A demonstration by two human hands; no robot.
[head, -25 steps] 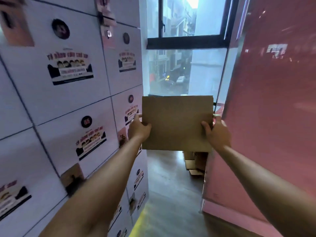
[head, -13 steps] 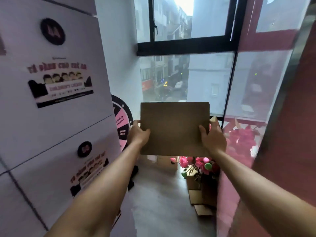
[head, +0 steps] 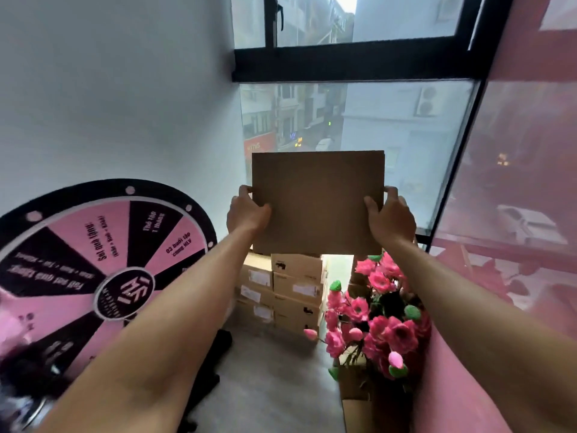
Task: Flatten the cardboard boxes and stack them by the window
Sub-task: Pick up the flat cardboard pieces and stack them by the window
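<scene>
A flattened brown cardboard box (head: pixel 317 201) is held upright in front of me at chest height, before the window (head: pixel 359 120). My left hand (head: pixel 246 212) grips its left edge, thumb on the near face. My right hand (head: pixel 390 218) grips its right edge the same way. Below the sheet, a stack of several closed cardboard boxes (head: pixel 282 290) with white labels stands on the floor against the window.
A pink and black prize wheel (head: pixel 103 260) leans at the left wall. A bunch of pink artificial flowers (head: pixel 374 320) in a cardboard box stands at the right, beside a pink wall (head: pixel 530 276). Grey floor (head: pixel 274 379) lies between them.
I have walked forward past the white lockers toward the window. The held cardboard stays between both hands, and the stacked boxes and prize wheel have come into view.
</scene>
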